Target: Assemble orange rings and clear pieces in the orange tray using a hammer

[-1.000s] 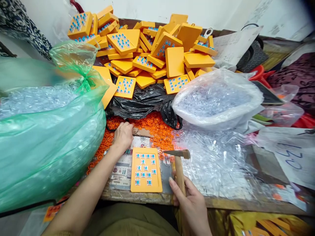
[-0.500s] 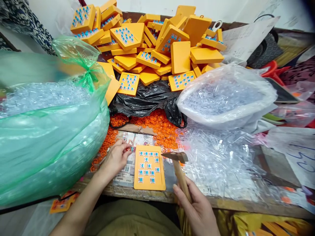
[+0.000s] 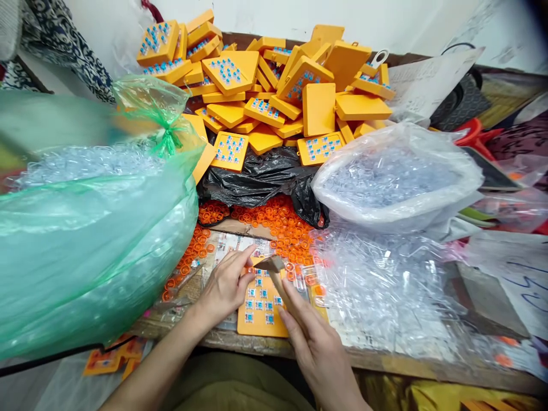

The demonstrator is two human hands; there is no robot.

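Observation:
A yellow plastic block (image 3: 257,325) with rows of small blue pieces (image 3: 269,318) in clear surrounds lies flat at the table's front edge. My left hand (image 3: 226,285) comes in from the left, thumb and forefinger pinched together at the block's upper left corner. What sits between those fingertips is too small to make out. Wrapped around a wooden handle, my right hand (image 3: 314,342) holds a hammer (image 3: 274,264). The hammer's dark metal head is over the block's upper part, close to my left fingertips, and hides some of the blue pieces.
Orange rings (image 3: 295,242) are strewn behind the block, below a black plastic bag (image 3: 261,177). Many similar yellow blocks (image 3: 319,108) are heaped at the back. A green bag (image 3: 107,245) bulges at left; a white bag (image 3: 385,211) and loose clear plastic pieces (image 3: 377,291) lie at right.
My left hand has moved right, from beside the block to its upper corner. My right hand has brought the hammer up and left over the block. The camera view has shifted slightly.

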